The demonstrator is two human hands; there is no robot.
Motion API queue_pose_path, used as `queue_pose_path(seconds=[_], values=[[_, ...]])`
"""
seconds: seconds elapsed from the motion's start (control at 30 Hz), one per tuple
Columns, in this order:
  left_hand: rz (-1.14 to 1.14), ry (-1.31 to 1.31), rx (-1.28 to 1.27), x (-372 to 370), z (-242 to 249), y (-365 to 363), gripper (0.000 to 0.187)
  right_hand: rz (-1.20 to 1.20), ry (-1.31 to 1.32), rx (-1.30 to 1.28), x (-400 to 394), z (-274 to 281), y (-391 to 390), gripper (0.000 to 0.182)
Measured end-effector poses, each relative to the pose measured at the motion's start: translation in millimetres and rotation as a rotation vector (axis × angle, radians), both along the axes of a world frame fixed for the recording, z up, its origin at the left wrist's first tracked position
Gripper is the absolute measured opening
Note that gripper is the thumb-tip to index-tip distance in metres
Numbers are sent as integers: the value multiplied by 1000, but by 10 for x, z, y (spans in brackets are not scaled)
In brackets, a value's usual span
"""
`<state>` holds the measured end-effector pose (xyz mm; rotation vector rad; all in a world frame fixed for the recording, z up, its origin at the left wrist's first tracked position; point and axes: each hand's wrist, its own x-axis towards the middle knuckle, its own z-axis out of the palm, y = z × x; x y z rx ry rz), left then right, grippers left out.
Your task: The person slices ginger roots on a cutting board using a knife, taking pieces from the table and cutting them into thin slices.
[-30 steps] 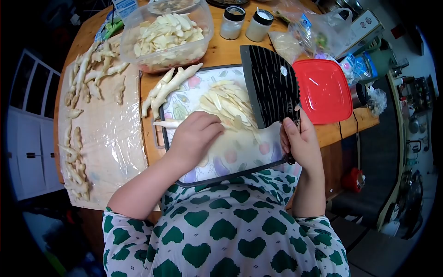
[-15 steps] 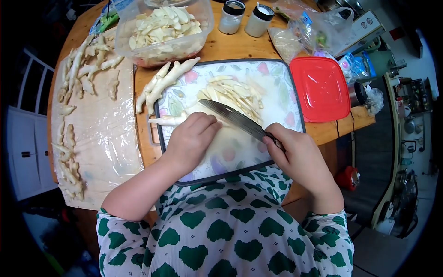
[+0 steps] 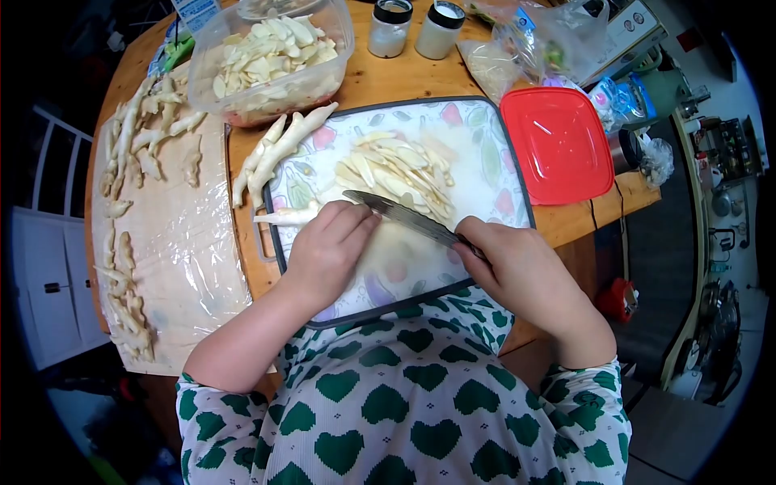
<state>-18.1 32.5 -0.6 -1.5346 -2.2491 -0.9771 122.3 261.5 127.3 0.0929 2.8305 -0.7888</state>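
Observation:
My right hand [image 3: 511, 263] is wrapped round the handle of a dark-bladed kitchen knife [image 3: 408, 218], whose blade slants up and left over the cutting board [image 3: 493, 234]. My left hand [image 3: 327, 255] presses down on a piece of ginger [image 3: 283, 217]; only its pale end sticks out on the left, the rest lies under my fingers. The blade's front part is right beside my left fingertips. A pile of thin ginger slices [image 3: 396, 171] lies on the board just beyond the blade. A larger peeled ginger root [image 3: 283, 149] rests across the board's upper left corner.
At the back left, a clear plastic tub [image 3: 279, 93] holds many slices. More ginger roots [image 3: 166, 121] lie on a plastic-covered board [image 3: 190, 267] at left. Two jars [image 3: 390, 31] stand behind; a red lid [image 3: 558, 145] and plastic bags [image 3: 541, 48] are at right.
The knife blade has tilted flatter and moved slightly toward my body, nearer my left fingertips. The whole view has shifted a little. Both hands keep their hold.

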Motion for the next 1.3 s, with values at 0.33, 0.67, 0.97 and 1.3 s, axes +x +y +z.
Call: queue_pose_path(seconds=[0.33,0.67,0.97,1.3], values=[[2,-20,12,-12,2,2,35,89,-127,50,-130,224,93,14],[20,-50,22,-9,-6,-2,32,19,-133,-97,-411,-253,-93,17],[0,-62,26,-7,37,-21,33,-49,-123,-71,-202,-134,148,16],[4,-51,15,-1,-16,-27,35,58,-180,18,-153,170,156,15]])
